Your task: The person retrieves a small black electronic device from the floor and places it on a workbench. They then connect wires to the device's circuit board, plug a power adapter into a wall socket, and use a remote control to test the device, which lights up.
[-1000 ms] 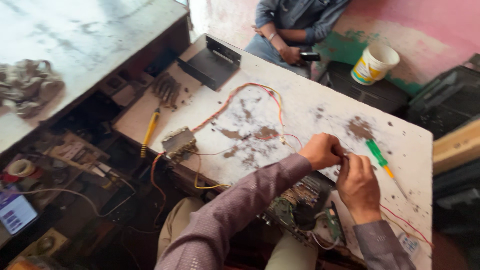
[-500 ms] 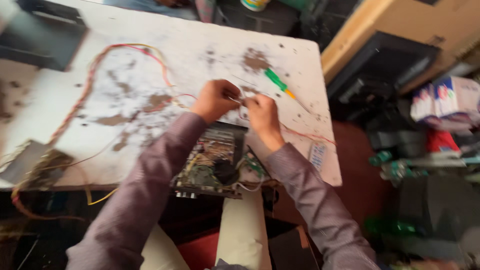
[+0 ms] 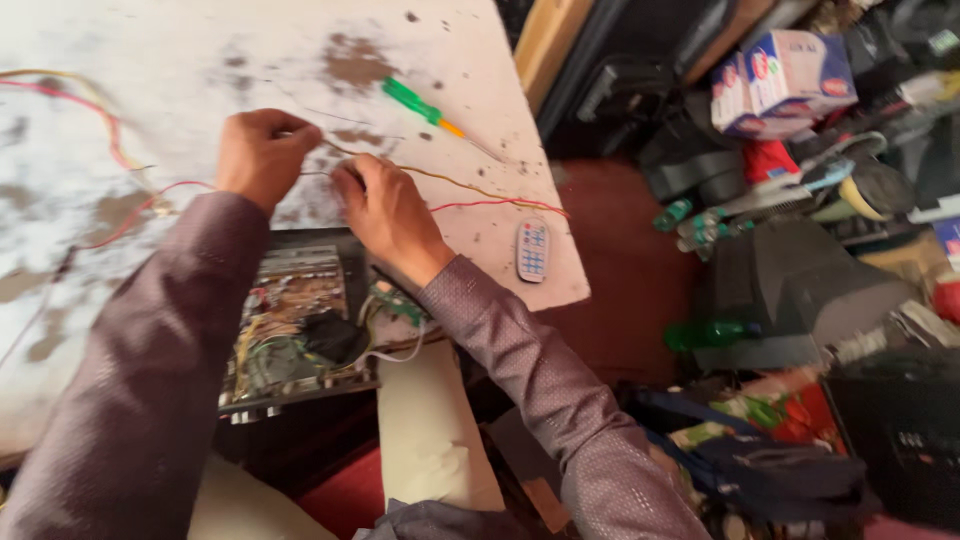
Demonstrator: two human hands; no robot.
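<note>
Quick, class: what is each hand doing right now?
Left hand: fingers closed, pinching a thin wire.
Right hand: fingers closed on the same wire, over the white table.

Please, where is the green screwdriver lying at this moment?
In the head view the green screwdriver lies on the white table, toward its right edge, just beyond and right of the right hand, with the small remote control nearer the table's front corner.

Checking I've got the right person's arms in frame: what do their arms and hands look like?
Both arms wear long sleeves of dull purple-grey fabric with a fine dotted weave, the left sleeve and right sleeve reaching the wrists. The left hand and right hand are bare: no gloves, rings or watch visible.
</note>
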